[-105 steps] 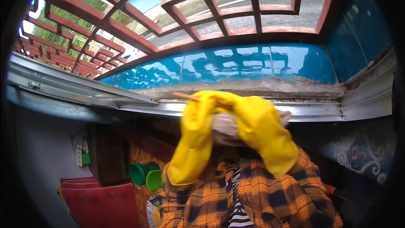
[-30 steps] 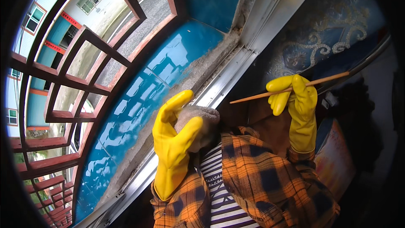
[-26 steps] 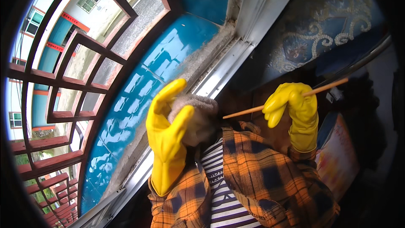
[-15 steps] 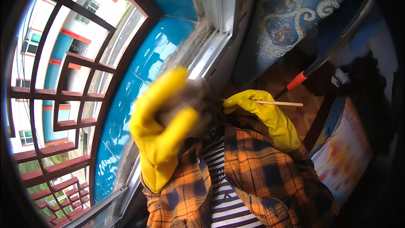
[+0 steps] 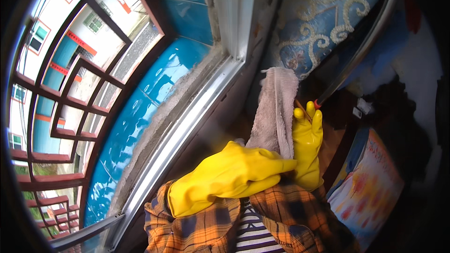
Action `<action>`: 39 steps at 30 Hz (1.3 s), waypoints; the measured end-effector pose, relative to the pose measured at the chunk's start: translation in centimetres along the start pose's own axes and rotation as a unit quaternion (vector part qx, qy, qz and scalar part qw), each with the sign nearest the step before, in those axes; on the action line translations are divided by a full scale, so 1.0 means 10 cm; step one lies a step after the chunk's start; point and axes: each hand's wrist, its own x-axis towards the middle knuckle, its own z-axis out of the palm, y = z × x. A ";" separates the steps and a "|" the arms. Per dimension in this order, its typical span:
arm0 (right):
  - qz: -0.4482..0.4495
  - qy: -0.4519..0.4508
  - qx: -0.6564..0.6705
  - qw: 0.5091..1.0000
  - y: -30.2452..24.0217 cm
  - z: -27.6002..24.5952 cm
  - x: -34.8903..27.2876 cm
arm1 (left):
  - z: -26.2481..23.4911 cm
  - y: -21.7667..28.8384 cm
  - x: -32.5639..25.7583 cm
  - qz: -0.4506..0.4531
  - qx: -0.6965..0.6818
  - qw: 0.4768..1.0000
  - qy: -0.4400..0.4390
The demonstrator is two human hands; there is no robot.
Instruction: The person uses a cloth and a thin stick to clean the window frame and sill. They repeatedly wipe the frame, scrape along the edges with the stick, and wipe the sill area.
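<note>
**Cloth now drawn out long, alongside the stick**

From my remote seat, the pinkish cloth [image 5: 274, 107], bunched half a second ago, now stretches lengthwise at three o'clock. The left hand [image 5: 229, 175], at six, pinches its lower end; the right hand [image 5: 307, 147], at four, holds the wooden stick [image 5: 304, 111], bringing both things close together.

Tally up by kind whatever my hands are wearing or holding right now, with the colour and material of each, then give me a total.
Yellow rubber gloves: 2
Dusty-pink fabric cloth: 1
Thin brown wooden stick, partly hidden: 1
Total: 4
</note>
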 end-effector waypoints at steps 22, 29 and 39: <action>-0.161 -0.209 -0.769 0.583 0.12 1.39 0.69 | -0.28 -0.32 -0.02 0.126 0.067 0.972 0.189; -0.050 -0.254 -0.832 0.491 0.17 1.88 1.27 | -0.38 -0.30 -0.17 0.118 0.114 0.960 0.228; 0.146 -0.237 -0.753 0.596 0.33 1.91 1.55 | -0.60 0.26 -1.19 -0.121 0.235 0.880 0.394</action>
